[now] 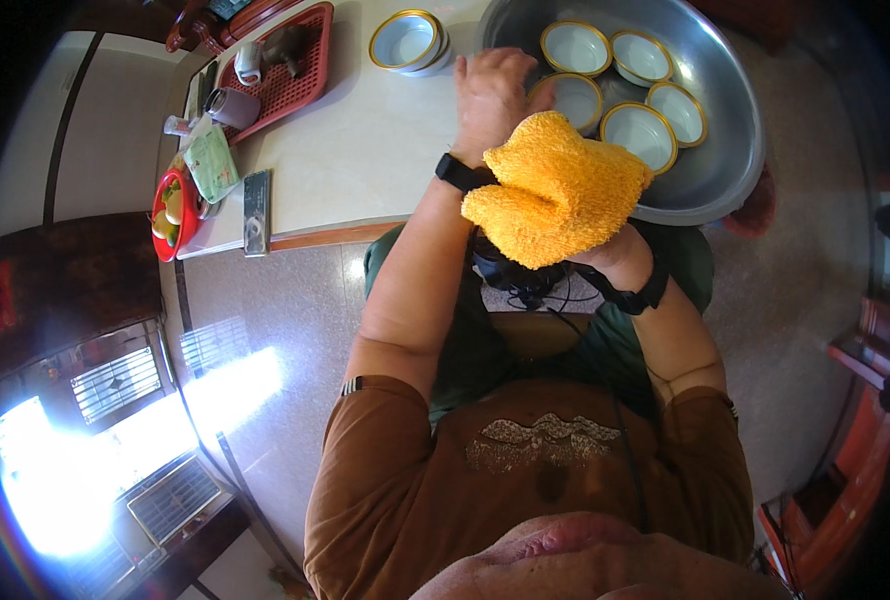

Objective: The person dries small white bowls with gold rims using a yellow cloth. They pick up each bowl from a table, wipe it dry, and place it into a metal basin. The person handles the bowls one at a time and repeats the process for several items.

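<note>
My left hand (494, 94) reaches over the near-left rim of a large metal basin (722, 169), fingers apart and blurred, beside a white bowl with a gold rim (574, 103). A yellow terry cloth (565, 187) covers most of my right hand (616, 255), whose fingers are hidden beneath it; the cloth rests on that hand. Several more gold-rimmed bowls lie in the basin, among them one nearest the cloth (638, 136). To the left of my left hand, a small stack of similar bowls (407, 41) stands on the pale tabletop (340, 165).
On the table's left part are a red perforated tray (302, 82) with a mug (248, 63), a jar (233, 107), a green packet (211, 161), a red basket of fruit (182, 244) and a phone (257, 214) at the edge. A cable hangs between my legs.
</note>
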`<state>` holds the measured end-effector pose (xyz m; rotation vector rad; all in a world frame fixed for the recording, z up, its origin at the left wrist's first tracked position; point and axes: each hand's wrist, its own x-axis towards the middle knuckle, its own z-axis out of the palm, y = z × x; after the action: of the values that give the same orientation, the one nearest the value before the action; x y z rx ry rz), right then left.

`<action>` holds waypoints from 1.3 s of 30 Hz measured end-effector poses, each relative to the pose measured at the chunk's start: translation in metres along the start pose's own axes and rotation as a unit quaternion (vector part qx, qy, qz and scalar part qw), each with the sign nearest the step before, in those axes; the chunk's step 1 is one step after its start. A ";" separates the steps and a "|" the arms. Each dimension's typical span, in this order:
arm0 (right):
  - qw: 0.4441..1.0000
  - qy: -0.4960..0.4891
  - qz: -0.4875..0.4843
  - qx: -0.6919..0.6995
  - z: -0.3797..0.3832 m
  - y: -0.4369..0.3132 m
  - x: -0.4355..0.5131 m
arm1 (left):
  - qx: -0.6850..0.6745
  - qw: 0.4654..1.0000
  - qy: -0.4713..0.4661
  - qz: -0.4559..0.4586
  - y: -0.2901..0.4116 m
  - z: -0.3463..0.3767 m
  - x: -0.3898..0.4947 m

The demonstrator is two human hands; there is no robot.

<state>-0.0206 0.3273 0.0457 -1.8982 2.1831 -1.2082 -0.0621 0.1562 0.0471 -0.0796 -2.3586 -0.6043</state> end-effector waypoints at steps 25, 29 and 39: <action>0.985 -0.018 0.085 0.152 0.013 0.000 0.003 | 0.195 0.941 -0.054 -0.271 -0.098 -0.025 -0.015; 0.977 -0.005 0.100 0.186 0.014 0.001 0.006 | 0.175 0.953 0.007 -0.246 -0.094 -0.030 -0.012; 0.972 0.200 0.090 0.086 0.003 0.014 0.007 | 0.006 0.981 0.192 -0.003 -0.032 -0.060 -0.004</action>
<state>-0.0328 0.3189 0.0390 -1.4552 2.2668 -1.8001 -0.0287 0.1018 0.0709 0.0472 -1.9885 -0.5545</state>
